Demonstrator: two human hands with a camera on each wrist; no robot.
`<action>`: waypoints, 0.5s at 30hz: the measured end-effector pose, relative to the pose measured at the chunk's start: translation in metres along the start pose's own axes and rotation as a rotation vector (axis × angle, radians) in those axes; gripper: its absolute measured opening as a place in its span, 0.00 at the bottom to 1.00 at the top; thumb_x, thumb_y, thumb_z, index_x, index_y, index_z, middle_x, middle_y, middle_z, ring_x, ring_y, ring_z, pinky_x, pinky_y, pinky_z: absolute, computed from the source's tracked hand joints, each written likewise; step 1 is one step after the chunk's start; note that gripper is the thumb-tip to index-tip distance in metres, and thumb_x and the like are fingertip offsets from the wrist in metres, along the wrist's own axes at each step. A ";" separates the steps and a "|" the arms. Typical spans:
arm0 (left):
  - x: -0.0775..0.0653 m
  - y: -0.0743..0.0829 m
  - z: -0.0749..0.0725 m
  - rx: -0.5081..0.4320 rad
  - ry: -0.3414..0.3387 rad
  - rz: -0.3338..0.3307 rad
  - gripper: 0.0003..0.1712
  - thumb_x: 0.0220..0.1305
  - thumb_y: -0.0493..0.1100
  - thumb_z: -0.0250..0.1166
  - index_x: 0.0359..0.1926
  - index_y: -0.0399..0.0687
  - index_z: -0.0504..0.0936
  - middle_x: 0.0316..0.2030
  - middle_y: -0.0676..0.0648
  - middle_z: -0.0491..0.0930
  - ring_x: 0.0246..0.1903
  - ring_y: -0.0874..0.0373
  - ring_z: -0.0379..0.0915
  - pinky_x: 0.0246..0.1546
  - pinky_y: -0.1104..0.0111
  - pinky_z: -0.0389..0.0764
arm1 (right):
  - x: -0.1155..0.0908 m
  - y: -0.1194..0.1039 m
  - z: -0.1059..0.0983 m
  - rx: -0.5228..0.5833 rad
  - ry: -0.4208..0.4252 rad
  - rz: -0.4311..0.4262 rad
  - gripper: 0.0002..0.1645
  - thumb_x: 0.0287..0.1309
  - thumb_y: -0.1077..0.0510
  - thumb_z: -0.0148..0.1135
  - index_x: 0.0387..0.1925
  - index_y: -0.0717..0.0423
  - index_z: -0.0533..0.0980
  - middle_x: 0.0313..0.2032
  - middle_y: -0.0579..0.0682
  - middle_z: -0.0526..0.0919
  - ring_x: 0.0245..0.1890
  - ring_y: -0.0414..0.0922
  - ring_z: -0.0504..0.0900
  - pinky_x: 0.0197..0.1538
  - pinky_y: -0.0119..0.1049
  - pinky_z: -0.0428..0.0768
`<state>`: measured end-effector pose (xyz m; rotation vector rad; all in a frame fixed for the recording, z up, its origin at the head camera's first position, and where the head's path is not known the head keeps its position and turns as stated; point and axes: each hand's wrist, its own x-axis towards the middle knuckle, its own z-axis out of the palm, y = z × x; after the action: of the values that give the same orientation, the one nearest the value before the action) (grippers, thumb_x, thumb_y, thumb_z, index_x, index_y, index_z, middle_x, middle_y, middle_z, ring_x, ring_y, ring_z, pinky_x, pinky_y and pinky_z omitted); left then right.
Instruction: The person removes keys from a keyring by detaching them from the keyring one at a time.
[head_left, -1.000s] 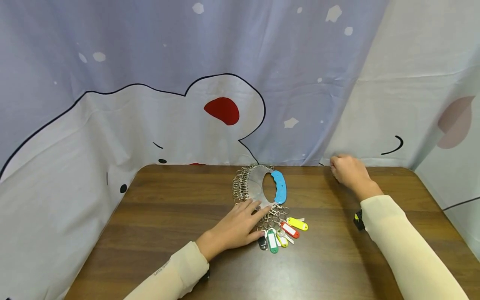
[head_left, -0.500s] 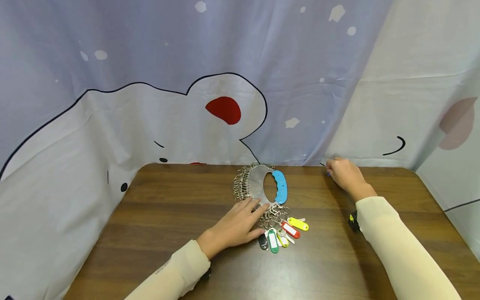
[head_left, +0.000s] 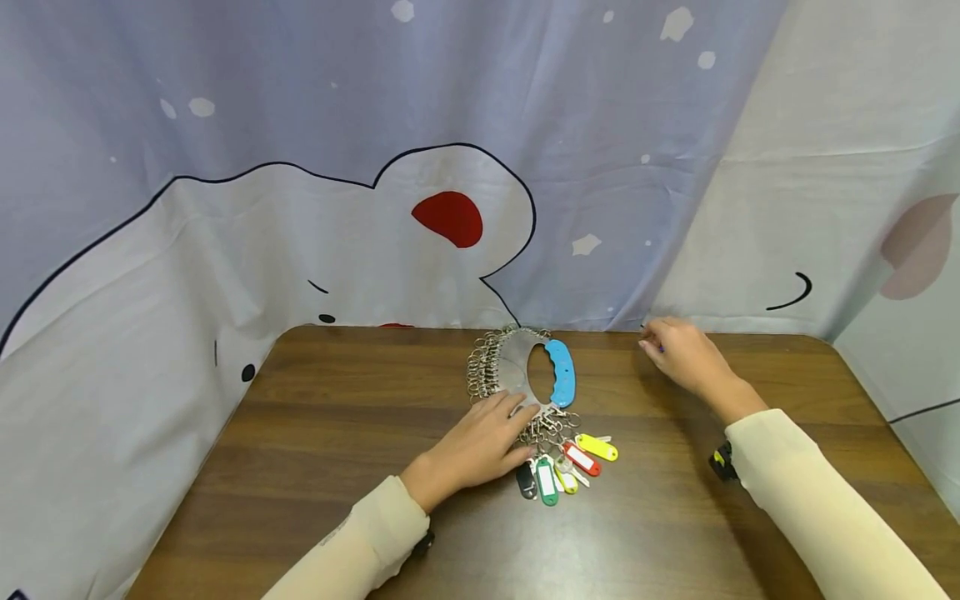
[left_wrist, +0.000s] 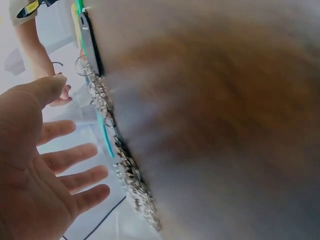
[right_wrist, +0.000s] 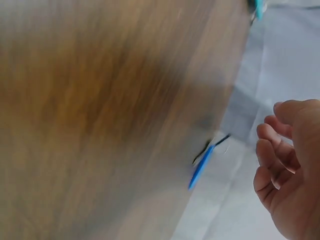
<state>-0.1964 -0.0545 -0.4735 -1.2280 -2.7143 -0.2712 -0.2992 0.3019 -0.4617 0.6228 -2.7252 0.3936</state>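
The white panels on the red tag (head_left: 581, 458), the green tag (head_left: 547, 482) and the lower yellow tag (head_left: 567, 481) were too small for me to read any writing. An upper yellow tag (head_left: 597, 447) and a black tag (head_left: 527, 480) lay in the same cluster, 5 in all, at the near end of a curved metal plate (head_left: 513, 358) with a blue handle (head_left: 562, 373) and a crowded fringe of metal clips (head_left: 480, 367).

It rested on a brown wood-grain bench (head_left: 322, 467), against a lilac and white cloth (head_left: 300, 92) printed with pale spots, black outlines and a red patch (head_left: 448, 218).

The left hand (head_left: 480, 442) lay over the plate's near end, fingers spread, covering some clips; I couldn't tell whether they touched. By the far edge, the right hand (head_left: 686, 354) had loosely bent fingers, pinching nothing. Near it lay a slim blue object (right_wrist: 201, 167), mostly hidden from the head view, its darker attachments blurred.
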 end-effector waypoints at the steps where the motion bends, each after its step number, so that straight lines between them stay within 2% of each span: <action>1: 0.001 0.000 0.000 -0.001 0.001 -0.004 0.34 0.65 0.58 0.60 0.66 0.45 0.69 0.63 0.38 0.71 0.62 0.41 0.65 0.60 0.47 0.71 | -0.001 -0.005 0.000 0.017 0.008 -0.014 0.06 0.59 0.59 0.63 0.36 0.59 0.79 0.30 0.53 0.82 0.30 0.49 0.80 0.33 0.49 0.80; 10: 0.014 0.003 -0.010 -0.027 -0.017 -0.046 0.32 0.64 0.55 0.62 0.64 0.44 0.72 0.59 0.41 0.75 0.57 0.47 0.69 0.60 0.53 0.73 | -0.011 -0.056 0.007 0.156 0.007 -0.101 0.03 0.57 0.60 0.65 0.34 0.54 0.80 0.27 0.45 0.79 0.25 0.39 0.74 0.28 0.37 0.77; 15: 0.020 0.003 -0.015 -0.064 -0.014 -0.066 0.30 0.62 0.53 0.65 0.62 0.45 0.74 0.56 0.42 0.77 0.54 0.49 0.71 0.58 0.55 0.74 | -0.017 -0.077 0.014 0.231 -0.037 -0.166 0.03 0.56 0.59 0.66 0.33 0.52 0.79 0.27 0.42 0.79 0.26 0.37 0.74 0.28 0.35 0.78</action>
<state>-0.2061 -0.0411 -0.4539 -1.1612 -2.7824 -0.3608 -0.2526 0.2371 -0.4654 0.9177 -2.6579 0.6665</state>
